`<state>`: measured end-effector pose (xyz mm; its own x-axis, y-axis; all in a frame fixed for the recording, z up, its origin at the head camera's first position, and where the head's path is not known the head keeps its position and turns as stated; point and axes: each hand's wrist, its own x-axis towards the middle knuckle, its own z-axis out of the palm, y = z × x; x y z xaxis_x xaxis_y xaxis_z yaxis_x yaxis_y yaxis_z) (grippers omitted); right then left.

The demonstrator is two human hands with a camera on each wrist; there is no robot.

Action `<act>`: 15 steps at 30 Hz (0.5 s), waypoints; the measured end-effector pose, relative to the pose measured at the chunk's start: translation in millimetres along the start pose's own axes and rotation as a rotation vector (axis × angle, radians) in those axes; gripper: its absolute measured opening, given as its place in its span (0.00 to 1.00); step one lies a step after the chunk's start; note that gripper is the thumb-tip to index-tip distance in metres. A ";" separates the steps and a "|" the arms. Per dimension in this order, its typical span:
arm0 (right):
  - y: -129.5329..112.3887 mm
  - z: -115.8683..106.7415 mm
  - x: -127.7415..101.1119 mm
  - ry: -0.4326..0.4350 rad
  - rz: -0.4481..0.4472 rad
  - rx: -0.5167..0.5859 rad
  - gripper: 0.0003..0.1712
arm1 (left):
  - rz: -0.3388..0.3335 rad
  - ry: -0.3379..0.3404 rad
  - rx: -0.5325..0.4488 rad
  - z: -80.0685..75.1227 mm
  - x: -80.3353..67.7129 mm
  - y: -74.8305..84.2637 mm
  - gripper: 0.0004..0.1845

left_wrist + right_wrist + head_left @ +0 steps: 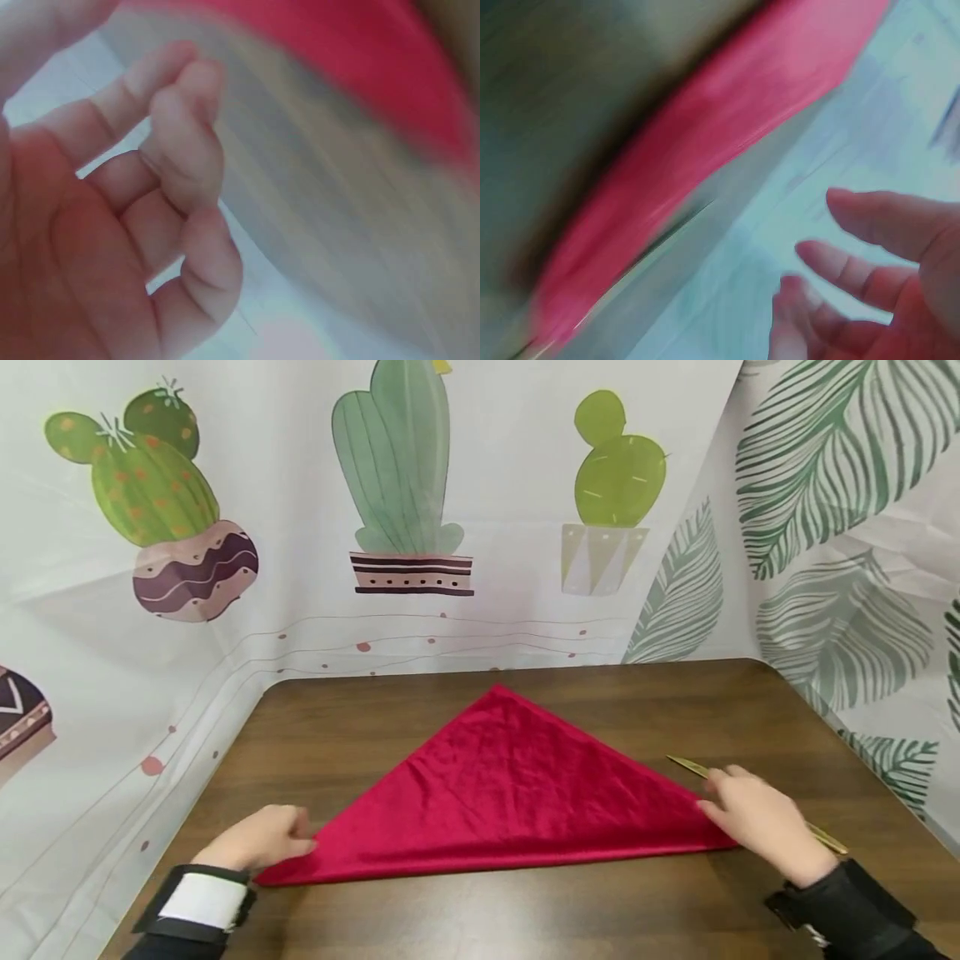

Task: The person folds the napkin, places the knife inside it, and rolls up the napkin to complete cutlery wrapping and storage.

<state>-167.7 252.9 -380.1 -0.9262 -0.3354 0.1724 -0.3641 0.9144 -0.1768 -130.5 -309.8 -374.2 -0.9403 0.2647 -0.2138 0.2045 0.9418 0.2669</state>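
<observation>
- Head view: a red velvety cloth folded into a triangle (502, 793) lies on the dark brown wooden table (600, 910). The left hand (262, 839) rests at its left corner, the right hand (757, 818) at its right corner, over a thin gold stick (686, 765).
- Left wrist view: blurred; left hand's fingers (187, 142) loosely curled, holding nothing.
- Right wrist view: blurred; right hand's fingers (885, 217) relaxed, spread, apart from the cloth.

Head view bright, evenly lit, sharp; both wrist views heavily motion-blurred.
</observation>
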 end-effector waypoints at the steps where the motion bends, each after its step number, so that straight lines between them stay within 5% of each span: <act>1: -13.6 1.6 6.3 0.012 -0.057 0.013 0.10 | 0.048 0.017 0.004 0.0 6.3 16.0 0.11; 4: -54.8 14.5 25.8 -0.037 -0.256 0.093 0.10 | 0.274 0.070 0.013 10.0 27.4 62.7 0.10; 7: -97.6 34.1 39.7 -0.153 -0.408 0.162 0.09 | 0.415 0.102 0.068 27.3 44.4 105.6 0.11; 11: -146.7 56.4 49.9 -0.276 -0.516 0.189 0.08 | 0.527 0.117 0.129 48.2 58.5 149.2 0.12; 15: -172.3 68.5 54.2 -0.330 -0.582 0.111 0.08 | 0.580 0.095 0.167 61.5 66.7 172.7 0.08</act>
<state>-161.9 61.6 -406.7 -0.5511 -0.8338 -0.0318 -0.8042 0.5410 -0.2460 -141.2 -116.7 -400.1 -0.6818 0.7315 0.0095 0.7229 0.6716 0.1624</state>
